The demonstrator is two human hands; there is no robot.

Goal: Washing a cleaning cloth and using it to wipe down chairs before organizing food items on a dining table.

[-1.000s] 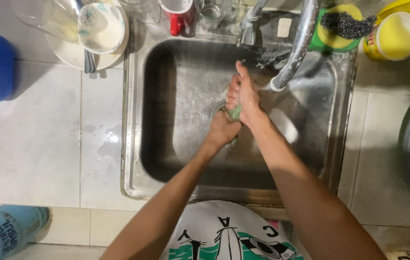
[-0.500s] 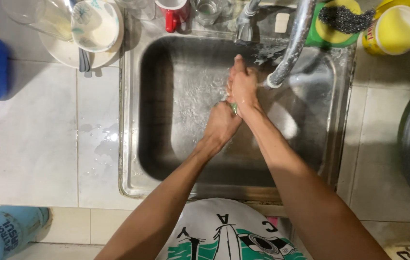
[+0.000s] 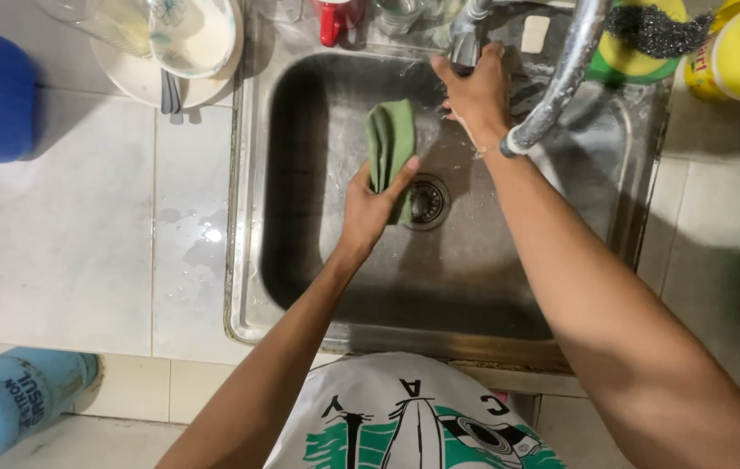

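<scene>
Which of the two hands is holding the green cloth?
The left hand holds the green cloth over the sink. The right hand holds nothing; it reaches to the tap base.

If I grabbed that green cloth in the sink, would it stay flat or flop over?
Probably flop. The green cloth already folds and sags where the left hand pinches it, so it looks soft, not stiff. The steel sink around it is wet, so the cloth is likely soaked, a bit heavy for its size, and drippy. It should not roll or break.
</scene>
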